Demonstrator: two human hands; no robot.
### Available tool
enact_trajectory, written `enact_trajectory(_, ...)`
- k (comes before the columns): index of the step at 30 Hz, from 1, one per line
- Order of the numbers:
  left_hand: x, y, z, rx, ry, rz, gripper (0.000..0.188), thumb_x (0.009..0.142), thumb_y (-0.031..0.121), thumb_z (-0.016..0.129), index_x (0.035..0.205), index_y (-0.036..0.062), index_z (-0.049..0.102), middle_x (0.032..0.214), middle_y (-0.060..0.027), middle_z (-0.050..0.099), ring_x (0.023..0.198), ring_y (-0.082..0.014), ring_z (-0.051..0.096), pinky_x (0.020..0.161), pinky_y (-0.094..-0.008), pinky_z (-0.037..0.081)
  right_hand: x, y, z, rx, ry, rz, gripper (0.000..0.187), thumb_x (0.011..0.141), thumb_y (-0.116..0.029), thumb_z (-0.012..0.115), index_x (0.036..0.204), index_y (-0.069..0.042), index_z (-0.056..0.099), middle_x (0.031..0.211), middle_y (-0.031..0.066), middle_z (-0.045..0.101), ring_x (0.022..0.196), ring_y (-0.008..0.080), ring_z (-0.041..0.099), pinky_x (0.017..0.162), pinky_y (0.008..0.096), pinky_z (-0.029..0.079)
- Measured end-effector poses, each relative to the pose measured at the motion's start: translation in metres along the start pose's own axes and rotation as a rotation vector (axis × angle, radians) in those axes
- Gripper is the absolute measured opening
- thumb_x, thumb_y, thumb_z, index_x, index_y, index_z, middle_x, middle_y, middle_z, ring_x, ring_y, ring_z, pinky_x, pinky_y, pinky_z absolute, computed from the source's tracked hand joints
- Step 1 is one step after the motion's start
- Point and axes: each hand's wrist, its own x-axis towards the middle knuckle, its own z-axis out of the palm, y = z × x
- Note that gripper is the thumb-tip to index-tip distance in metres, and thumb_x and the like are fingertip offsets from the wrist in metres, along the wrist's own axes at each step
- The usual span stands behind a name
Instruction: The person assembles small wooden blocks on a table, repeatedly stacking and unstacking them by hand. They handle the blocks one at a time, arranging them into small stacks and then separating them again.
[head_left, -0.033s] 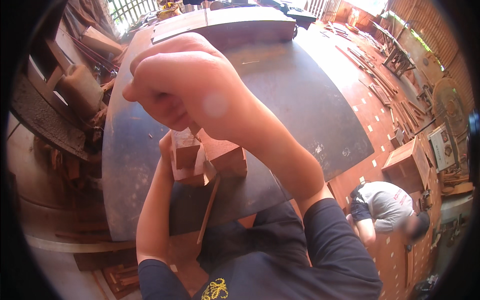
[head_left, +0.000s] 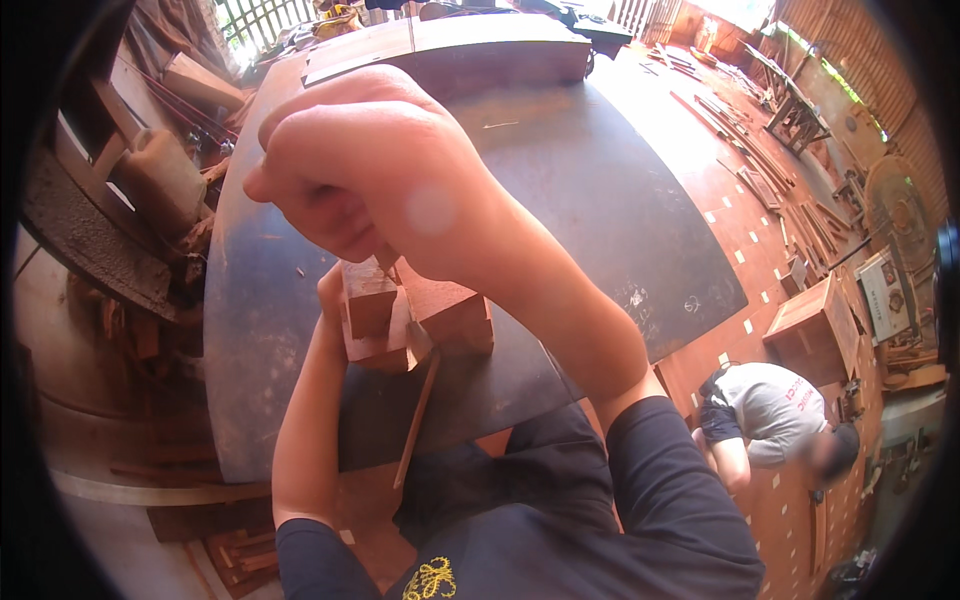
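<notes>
My right hand [head_left: 350, 170] is raised over the wooden blocks in a closed fist, fingers curled under. What it grips, if anything, is hidden beneath the hand. Right below the fist, a reddish-brown wooden block [head_left: 372, 315] with a notched end sits against a second block [head_left: 452, 325]. A thin wooden strip [head_left: 415, 425] sticks out from between them, slanting down past the near table edge. Along the left side of the blocks reaches my left hand [head_left: 330, 288]; only its wrist part shows, and its fingers are out of sight behind the wood and my right hand.
The blocks rest on a dark, smooth table [head_left: 590, 240]. A long wooden piece [head_left: 450, 55] lies along its far edge. A plastic jug [head_left: 165, 185] stands at left. On the tiled floor at right, a person [head_left: 770, 415] crouches near a wooden box [head_left: 815, 325]; timber strips [head_left: 730, 125] lie beyond.
</notes>
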Motion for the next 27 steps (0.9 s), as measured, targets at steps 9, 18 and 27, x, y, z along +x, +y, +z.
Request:
enact_trajectory(9,0.027,0.008,-0.02,-0.156,0.037,-0.033,0.04,0.1,0.024,0.048,0.128,-0.0048,0.053,0.118,-0.0181,0.064,0.102,-0.0286,0.066,0.088,-0.0387,0.055,0.024,0.027,-0.004,0.184,-0.084,0.034,0.004,0.076,0.007,0.06,0.072,0.007,0.06,0.056,0.0068,0.05,0.041,0.0119,0.048,0.038,0.0247,0.04)
enact_trajectory(18,0.035,0.008,-0.025,-0.226,0.063,-0.044,0.04,0.1,0.025,0.049,0.127,-0.0042,0.053,0.117,-0.0184,0.064,0.1,-0.0289,0.066,0.087,-0.0394,0.055,0.022,0.023,0.013,0.049,0.001,-0.002,0.033,0.083,-0.012,0.047,0.056,-0.01,0.03,0.054,0.0006,0.032,0.048,0.0061,0.024,0.042,0.024,0.016)
enact_trajectory(27,0.037,0.009,-0.022,-0.255,0.066,-0.044,0.04,0.1,0.026,0.05,0.126,-0.0036,0.054,0.115,-0.0187,0.065,0.099,-0.0291,0.067,0.085,-0.04,0.056,0.021,0.023,0.015,0.171,0.056,0.128,0.032,0.082,-0.013,0.047,0.055,-0.009,0.029,0.053,0.0011,0.031,0.047,0.007,0.023,0.042,0.0249,0.016)
